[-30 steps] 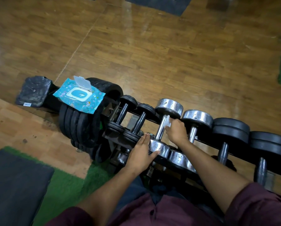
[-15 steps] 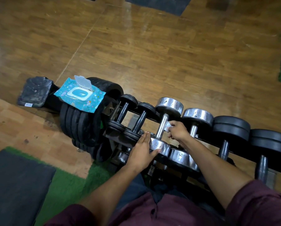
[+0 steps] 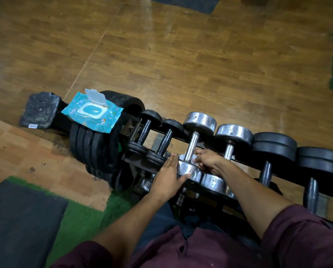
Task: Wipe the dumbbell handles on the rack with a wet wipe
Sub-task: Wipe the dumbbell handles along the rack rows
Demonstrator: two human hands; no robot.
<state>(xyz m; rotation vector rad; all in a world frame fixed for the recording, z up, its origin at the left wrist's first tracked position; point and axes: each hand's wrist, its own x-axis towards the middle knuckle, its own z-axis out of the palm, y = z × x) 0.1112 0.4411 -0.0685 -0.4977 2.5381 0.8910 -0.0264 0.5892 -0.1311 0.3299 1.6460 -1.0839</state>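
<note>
My left hand flat, fingers straight, on chrome dumbbell's near head. Right hand pinching wipe against the low end of its handle, on rack. Wipe pack open on plates beyond.

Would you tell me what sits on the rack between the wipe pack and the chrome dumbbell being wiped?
Two small black dumbbells side by side, in the head view.

dim, floor glare, perhaps soft edges
</note>
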